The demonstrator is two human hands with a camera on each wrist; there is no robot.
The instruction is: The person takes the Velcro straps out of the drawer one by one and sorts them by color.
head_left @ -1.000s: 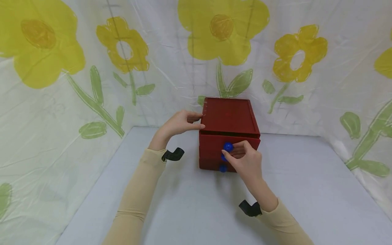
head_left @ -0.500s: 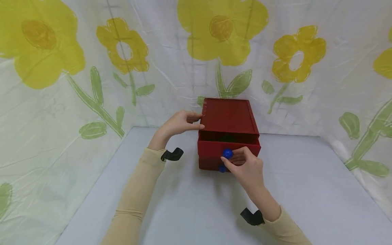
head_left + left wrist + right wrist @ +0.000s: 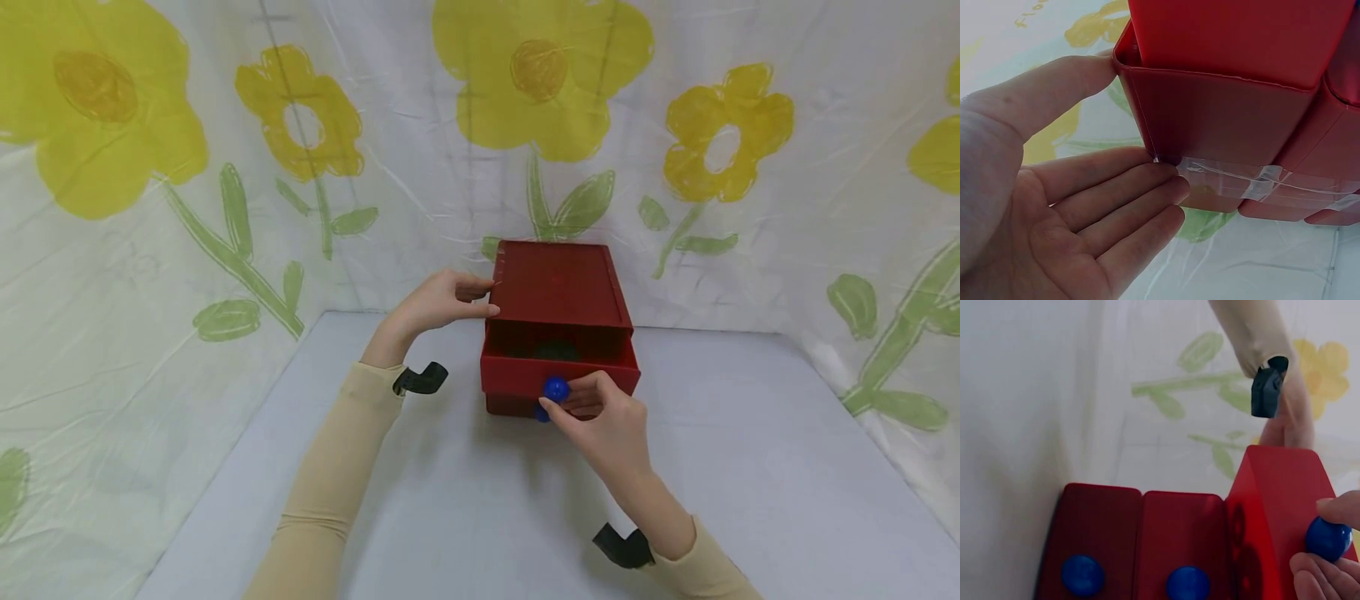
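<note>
Head view: your right hand (image 3: pixel 603 417) is pinching the blue knob (image 3: pixel 556 388), sliding the top drawer (image 3: pixel 558 372) further toward 6 o'clock; your left hand (image 3: pixel 438 302) is bracing the red chest (image 3: pixel 558 283), fingers straight.

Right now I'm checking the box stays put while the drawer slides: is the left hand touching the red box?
Touching. The left wrist view shows the left hand with fingertips and thumb against the red box side.
</note>
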